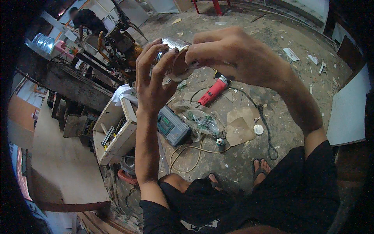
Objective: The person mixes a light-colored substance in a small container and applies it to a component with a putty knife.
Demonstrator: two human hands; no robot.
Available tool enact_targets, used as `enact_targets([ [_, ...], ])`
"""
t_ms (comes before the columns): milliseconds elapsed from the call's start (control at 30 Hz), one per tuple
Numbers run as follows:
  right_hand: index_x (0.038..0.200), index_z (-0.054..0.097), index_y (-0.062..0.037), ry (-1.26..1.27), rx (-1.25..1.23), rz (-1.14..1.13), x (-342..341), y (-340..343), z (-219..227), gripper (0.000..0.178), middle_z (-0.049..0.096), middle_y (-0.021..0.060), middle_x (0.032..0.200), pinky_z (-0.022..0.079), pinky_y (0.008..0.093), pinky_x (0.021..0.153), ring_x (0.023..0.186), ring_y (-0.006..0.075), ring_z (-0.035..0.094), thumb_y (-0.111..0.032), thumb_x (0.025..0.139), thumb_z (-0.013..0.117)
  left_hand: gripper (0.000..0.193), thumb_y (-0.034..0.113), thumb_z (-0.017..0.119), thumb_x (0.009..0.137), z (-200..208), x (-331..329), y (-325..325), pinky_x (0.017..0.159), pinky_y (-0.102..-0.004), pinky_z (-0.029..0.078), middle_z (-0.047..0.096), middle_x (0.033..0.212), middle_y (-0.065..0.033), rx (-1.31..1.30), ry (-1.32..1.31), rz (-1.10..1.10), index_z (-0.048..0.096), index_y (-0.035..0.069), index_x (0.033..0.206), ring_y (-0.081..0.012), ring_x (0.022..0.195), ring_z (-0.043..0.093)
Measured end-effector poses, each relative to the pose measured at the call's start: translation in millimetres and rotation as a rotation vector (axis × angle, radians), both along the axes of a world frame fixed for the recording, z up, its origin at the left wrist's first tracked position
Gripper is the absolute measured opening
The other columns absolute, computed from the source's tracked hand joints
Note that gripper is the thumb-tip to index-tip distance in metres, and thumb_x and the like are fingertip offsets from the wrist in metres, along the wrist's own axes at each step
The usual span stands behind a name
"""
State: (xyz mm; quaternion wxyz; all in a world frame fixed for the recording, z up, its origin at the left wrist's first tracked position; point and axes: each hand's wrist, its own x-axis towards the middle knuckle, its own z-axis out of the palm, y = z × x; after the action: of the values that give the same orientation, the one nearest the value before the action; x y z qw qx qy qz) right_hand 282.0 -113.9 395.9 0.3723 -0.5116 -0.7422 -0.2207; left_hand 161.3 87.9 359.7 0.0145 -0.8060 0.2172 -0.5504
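So, far left there was a big tan board [64,156], then a pale wooden box [121,145] with some tools tucked inside. Right of that, the left hand [152,82] was up in the air, fingers curled snugly around the left side of a shiny silver rounded thing [175,42]. That thing sat between the two hands, held well above the floor, just to the right of the left fingers and directly left of the right ones. Neither hand was nearer, since both were touching it. Couldn't honestly call its long axis, too much was covered. Down on the floor beneath it were a grey-blue case [172,124], a crumpled clear bag [200,121] and a red power tool [213,92] lying at a slant. The right hand [233,52] reached in from the right and looked to be pinching the silver thing's right edge, tips partly hidden. Further right came flat brown cardboard [240,126], a white disc [258,130] and finally a pale panel [349,105].
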Motion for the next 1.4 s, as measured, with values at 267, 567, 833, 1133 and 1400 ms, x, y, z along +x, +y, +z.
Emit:
enact_targets([
  [267,0.091,0.060,-0.0023,-0.132,0.024,-0.044,-1.4,5.0,-5.7,0.014,0.063,0.0131,0.090,0.053,0.0418,0.072,0.085,0.0337,0.065,-0.001,0.077,0.060,0.063,0.007,0.082,0.061,-0.4,0.8,-0.6,0.095,-0.0442,0.050,0.056,0.121,-0.0137,-0.005,0.001,0.002,0.062,0.011,0.120,-0.0356,0.116,0.057],
  [567,0.090,0.062,-0.0038,-0.251,0.090,-0.117,-2.4,11.2,-18.4,0.015,0.059,0.0093,0.089,0.054,0.0374,0.069,0.083,0.0273,0.064,-0.007,0.075,0.062,0.069,0.018,0.088,0.063,1.9,-4.3,-6.5,0.095,-0.0439,0.050,0.054,0.121,-0.0177,-0.038,-0.082,0.027,0.056,0.007,0.123,-0.0348,0.114,0.057],
  [833,0.081,0.059,-0.0083,-0.338,0.398,-0.126,-4.0,22.4,-30.4,0.009,0.054,0.0041,0.080,0.053,0.0319,0.061,0.073,0.0192,0.061,-0.014,0.075,0.062,0.073,0.022,0.089,0.064,0.3,-4.6,-0.3,0.096,-0.0425,0.049,0.054,0.123,-0.0183,-0.045,-0.164,0.056,0.053,0.007,0.126,-0.0339,0.115,0.057],
  [1133,0.084,0.060,-0.0067,-0.287,0.423,-0.086,-2.8,19.3,-23.8,0.015,0.055,0.0051,0.080,0.053,0.0345,0.062,0.074,0.0216,0.062,-0.015,0.073,0.064,0.071,0.024,0.087,0.067,1.5,-7.4,-0.3,0.100,-0.0448,0.047,0.052,0.125,-0.0183,-0.039,-0.128,0.062,0.052,0.006,0.126,-0.0350,0.118,0.055],
  [1400,0.083,0.058,-0.0076,-0.212,0.337,-0.047,-9.0,6.8,-12.0,0.010,0.056,0.0057,0.080,0.053,0.0359,0.064,0.076,0.0244,0.064,-0.014,0.076,0.062,0.069,0.027,0.086,0.071,1.9,-3.8,4.1,0.098,-0.0487,0.049,0.049,0.122,-0.0174,-0.039,-0.172,-0.047,0.050,0.009,0.127,-0.0391,0.116,0.055],
])
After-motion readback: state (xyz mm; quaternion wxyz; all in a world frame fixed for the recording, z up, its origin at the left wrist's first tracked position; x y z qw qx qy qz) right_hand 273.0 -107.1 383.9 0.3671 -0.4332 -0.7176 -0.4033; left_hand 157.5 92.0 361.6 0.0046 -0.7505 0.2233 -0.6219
